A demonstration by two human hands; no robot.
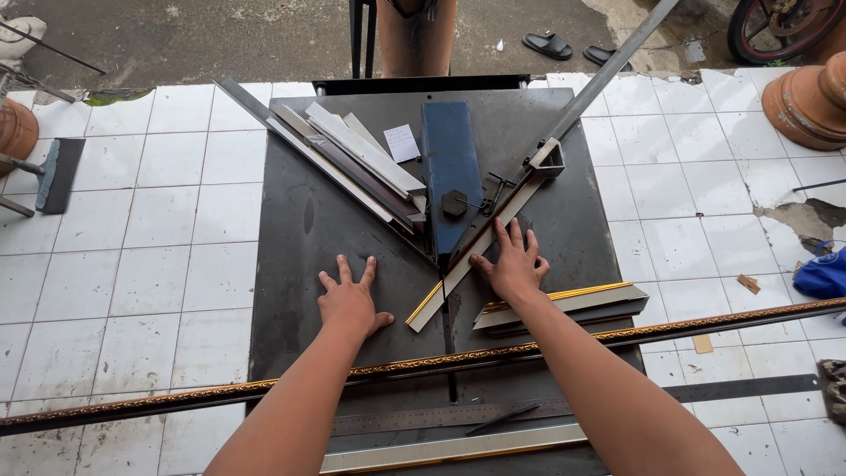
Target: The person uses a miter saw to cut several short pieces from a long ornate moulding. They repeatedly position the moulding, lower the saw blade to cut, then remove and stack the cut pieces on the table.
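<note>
The right hand (pixel 514 264) is pressing flat on the frame strip (pixel 467 264) at centre, gripping nothing; the left hand (pixel 351 298) is resting open on the table (pixel 291 264). The strip may slip against the guide.

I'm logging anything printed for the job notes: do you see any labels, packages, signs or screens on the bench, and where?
Paper slip: small white rectangle, faint marks too small to read, lying on the dark bench top between the stacked grey strips and the blue guard.
No packages, signs or screens in view.
</note>
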